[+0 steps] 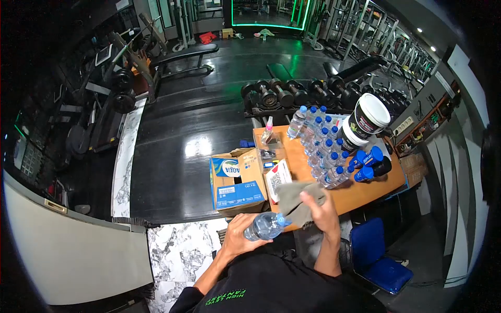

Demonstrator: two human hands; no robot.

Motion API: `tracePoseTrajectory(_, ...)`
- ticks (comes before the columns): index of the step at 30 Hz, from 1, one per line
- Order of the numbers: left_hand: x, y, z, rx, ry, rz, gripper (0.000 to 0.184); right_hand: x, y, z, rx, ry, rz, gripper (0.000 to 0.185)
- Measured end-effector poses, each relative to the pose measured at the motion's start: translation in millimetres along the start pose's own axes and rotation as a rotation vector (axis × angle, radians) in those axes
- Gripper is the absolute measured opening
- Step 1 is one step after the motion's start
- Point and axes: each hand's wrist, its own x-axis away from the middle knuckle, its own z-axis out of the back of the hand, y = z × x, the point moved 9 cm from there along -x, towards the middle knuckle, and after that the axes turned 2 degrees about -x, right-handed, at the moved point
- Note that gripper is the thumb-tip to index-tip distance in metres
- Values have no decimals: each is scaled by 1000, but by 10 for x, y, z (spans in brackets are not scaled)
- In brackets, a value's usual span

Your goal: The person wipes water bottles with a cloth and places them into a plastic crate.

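Note:
My left hand is wrapped round a clear water bottle, which lies tilted with its blue cap pointing right. In my right hand is a grey-green cloth, pinched under the thumb and hanging just above the cap. Whether the cloth touches the cap I cannot tell. Past the cloth, several upright water bottles with blue caps stand grouped on the orange-brown table. An open cardboard box with blue AQUA printing sits left of the table, beyond my left hand.
On the table are white-lidded tubs, blue containers, a spray bottle and a card with a QR code. A blue chair stands at the right. Dumbbells line a rack behind the table.

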Motion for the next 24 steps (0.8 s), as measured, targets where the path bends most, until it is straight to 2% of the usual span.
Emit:
tracePoseTrajectory(2,21,-51,-20,-15,-16,19,61,52,-62,236,-428,253,170,21)
tracePoseTrajectory(3,21,-75,-33,-29,0,16,60,125,-280,176,-382,265,259,21)
tracePoseTrajectory(4,12,-90,-41,-28,-3,13,60,115,-344,130,-382,270,260,21)
tracePoseTrajectory(6,-12,-89,-36,-145,-7,-20,59,217,-813,-413,525,-35,725,21)
tracePoseTrajectory(7,-51,-28,-11,-182,4,-68,60,162,-663,-503,472,-109,543,23)
tracePoseTrajectory(8,-51,-40,9,-182,2,-71,60,139,-630,-487,472,-106,543,23)
tracePoseTrajectory(10,-45,-29,37,-317,-9,-131,62,-102,-62,-357,257,-186,44,24)
tracePoseTrajectory(11,-37,-44,48,-314,-14,-115,62,-158,177,-312,144,-221,-59,23)
tracePoseTrajectory(12,-28,-44,49,-315,-11,-114,62,-227,389,-260,145,-224,-58,23)
tracePoseTrajectory(14,-25,-123,121,-139,43,-24,63,-316,852,-342,-234,-341,-176,23)
tracePoseTrajectory(16,-40,-155,153,-51,71,44,62,-324,817,-357,-194,-297,-112,26)
tracePoseTrajectory(18,-67,-185,149,-35,71,117,62,-294,794,-89,-497,122,-92,32)
tracePoseTrajectory(19,-61,-247,110,-21,53,146,62,-216,849,46,-526,337,-14,35)
tracePoseTrajectory(20,-66,-259,88,-21,54,147,62,-141,868,-40,-525,336,-14,35)
tracePoseTrajectory(22,-56,-365,-7,35,14,251,61,87,448,-17,-419,467,419,38)
tracePoseTrajectory(23,-34,-406,-56,35,12,249,61,151,25,-112,281,300,817,37)
tracePoseTrajectory(24,6,-452,-129,71,-1,230,61,175,-127,-295,3,252,766,39)
